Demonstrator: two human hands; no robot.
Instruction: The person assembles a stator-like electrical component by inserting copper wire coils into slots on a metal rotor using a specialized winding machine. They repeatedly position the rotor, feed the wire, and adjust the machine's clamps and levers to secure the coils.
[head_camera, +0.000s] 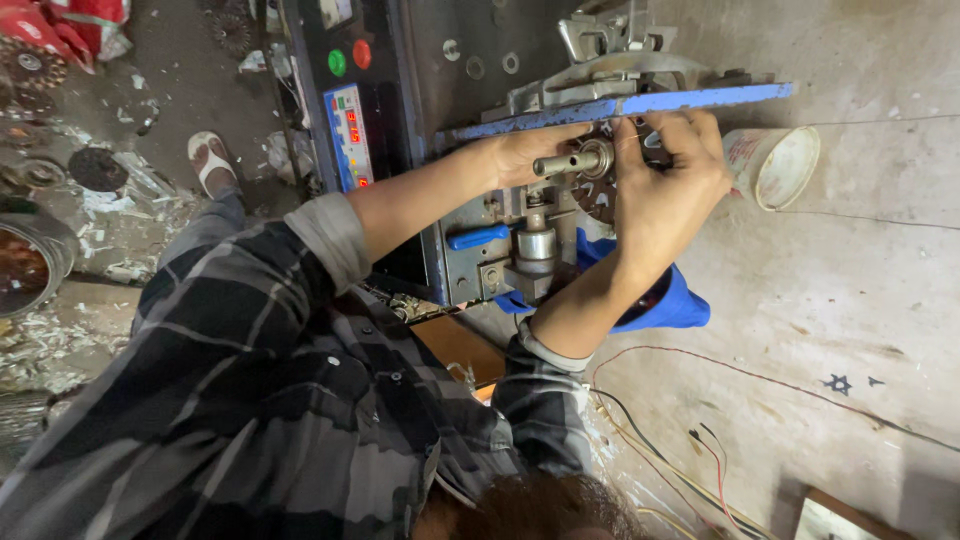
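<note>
The person leans over a winding machine (520, 240), both forearms stretched out from rolled plaid sleeves (330, 235). The 2 hands meet at a dark toothed stator (597, 195) mounted on the machine's steel shaft (565, 162), just under a blue bar (640, 102).

The left hand (660, 190) lies over the stator's far side, fingers curled and pressed against its rim and the underside of the bar, thumb and forefinger drawn close near the shaft's bearing end. Whether they pinch a wire there I cannot tell; the fingertips are partly hidden. The right hand (530, 150) reaches in from the other side, fingers bent around the back of the stator by the base of the shaft, its tips hidden behind the bar, so how tight that hold is cannot be told.

Below the grip sit a round metal roller (537, 243) and a blue lever (478, 236). A blue cloth (680, 305) hangs under the left wrist. Beyond the left hand's knuckles a white cup (775, 165) lies on its side on the grey floor. Back along the right forearm is a control panel (348, 130) with a green button (337, 62), a red button (362, 53) and a lit red display. Thin wires (700, 440) trail over the floor near the left elbow. A sandalled foot (210, 160) stands beyond the panel.
</note>
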